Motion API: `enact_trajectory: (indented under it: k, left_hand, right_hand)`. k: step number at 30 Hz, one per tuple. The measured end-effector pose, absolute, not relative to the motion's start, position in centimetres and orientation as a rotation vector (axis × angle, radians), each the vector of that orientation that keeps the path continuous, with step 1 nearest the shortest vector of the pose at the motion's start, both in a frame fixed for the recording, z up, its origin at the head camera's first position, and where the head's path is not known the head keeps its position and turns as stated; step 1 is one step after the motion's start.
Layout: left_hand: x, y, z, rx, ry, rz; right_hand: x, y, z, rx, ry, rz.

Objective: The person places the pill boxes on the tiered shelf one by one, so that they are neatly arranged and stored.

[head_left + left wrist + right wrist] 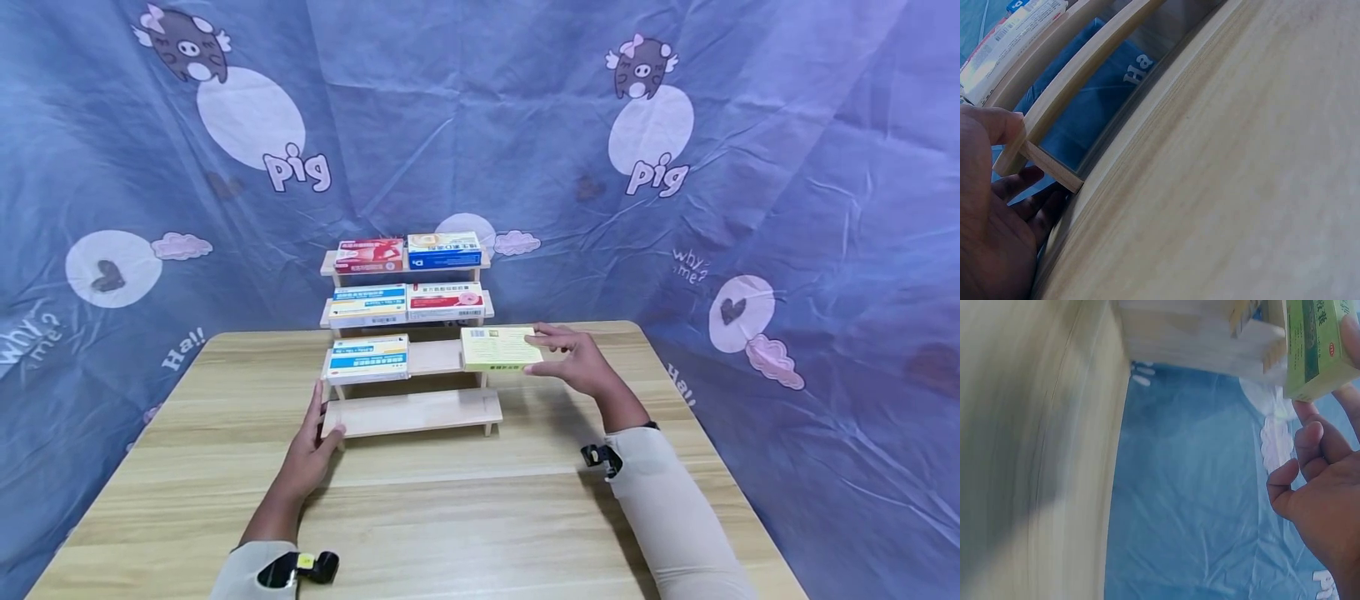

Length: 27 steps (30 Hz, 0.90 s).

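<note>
My right hand [573, 358] pinches a pale green medicine box [501, 348] by its right end, thumb in front and fingers behind. The box is at the right end of the third tier down of a stepped wooden rack [412, 414]; whether it touches the tier, I cannot tell. In the right wrist view, the green box [1316, 353] shows its printed side, with some fingers curled below it. My left hand [307, 450] grips the rack's lower left corner. Its thumb lies on the bottom step and its fingers reach round the end, as the left wrist view shows.
A blue-and-white box [369, 358] shares the third tier. Above it sit another blue-and-white box [367, 305] and a red-and-white box [446, 301]. On top are a red box [369, 256] and a blue-and-yellow box [444, 250]. A patterned cloth [525, 125] hangs behind the wooden table [465, 533].
</note>
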State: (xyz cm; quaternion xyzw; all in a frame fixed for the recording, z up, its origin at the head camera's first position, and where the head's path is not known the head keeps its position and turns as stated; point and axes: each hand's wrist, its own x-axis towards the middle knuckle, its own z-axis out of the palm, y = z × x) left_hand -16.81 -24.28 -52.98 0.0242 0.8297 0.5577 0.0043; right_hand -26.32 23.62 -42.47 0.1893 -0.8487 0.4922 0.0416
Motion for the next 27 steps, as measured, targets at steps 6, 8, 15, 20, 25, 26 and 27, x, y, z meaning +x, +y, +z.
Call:
enact_trajectory:
  k: [6, 8, 15, 20, 25, 26, 27]
  left_hand:
    - [-16.9, -24.2, -52.9, 0.075, 2.598, 1.747]
    - [-16.9, -24.2, -52.9, 0.074, 2.597, 1.746]
    - [-16.7, -24.2, -52.8, 0.049, 2.592, 1.729]
    - [-16.7, -24.2, -52.7, 0.063, 2.597, 1.738]
    - [-16.8, -24.2, -52.8, 0.068, 2.596, 1.747]
    - [-16.8, -24.2, -52.8, 0.068, 2.596, 1.746]
    - [-16.8, -24.2, -52.8, 0.070, 2.596, 1.747]
  right_hand:
    - [-26.2, 21.6, -42.6, 0.613, -2.565, 1.524]
    - [-26.3, 21.0, -42.7, 0.616, -2.553, 1.525]
    - [-26.4, 19.3, -43.3, 0.611, -2.530, 1.513]
    - [-26.5, 18.3, -43.6, 0.582, -2.539, 1.510]
    - [-26.6, 17.3, -43.8, 0.568, -2.545, 1.509]
    - [-26.7, 17.1, -43.9, 0.564, -2.543, 1.517]
    - [-26.7, 17.0, -43.9, 0.561, -2.540, 1.525]
